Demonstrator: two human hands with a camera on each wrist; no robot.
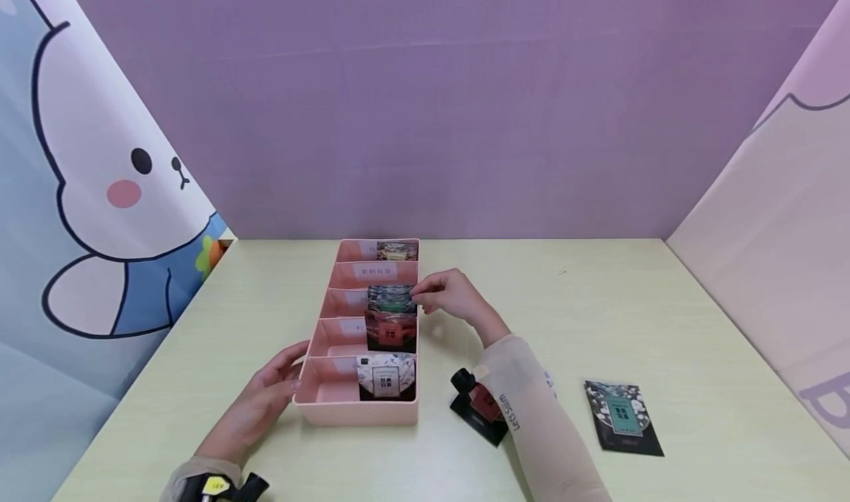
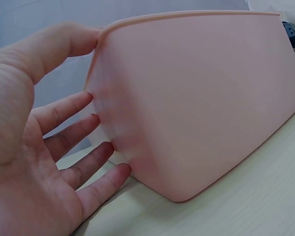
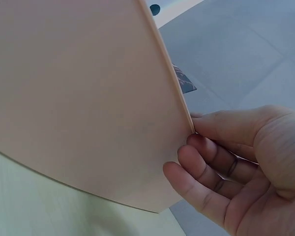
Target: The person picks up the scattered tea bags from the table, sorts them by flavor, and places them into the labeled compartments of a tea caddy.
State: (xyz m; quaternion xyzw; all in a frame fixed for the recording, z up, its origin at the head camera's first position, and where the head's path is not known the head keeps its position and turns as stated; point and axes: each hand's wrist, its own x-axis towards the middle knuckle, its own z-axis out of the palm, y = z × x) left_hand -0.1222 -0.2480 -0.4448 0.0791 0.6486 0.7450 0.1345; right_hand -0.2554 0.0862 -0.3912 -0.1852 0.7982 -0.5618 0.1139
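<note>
A long pink box [image 1: 355, 413] with several compartments stands on the table, holding tea sachets. My left hand [image 1: 265, 395] rests at its front left corner; in the left wrist view the thumb lies at the rim and the straight, spread fingers touch the wall. My right hand [image 1: 451, 295] is at the right rim, thumb and forefinger pinching the edge of a dark sachet with a green label [image 1: 392, 303] in the middle compartment. The right wrist view hides that edge behind the box wall. In front of it stands a red-labelled sachet [image 1: 390, 332].
A white-patterned sachet [image 1: 387, 378] stands in the front compartment, another sachet [image 1: 398, 251] in the rearmost. Right of the box, a red-labelled sachet [image 1: 479, 417] lies partly under my right forearm. A teal-labelled sachet [image 1: 623, 417] lies farther right. Fabric panels [image 1: 451, 118] surround the table.
</note>
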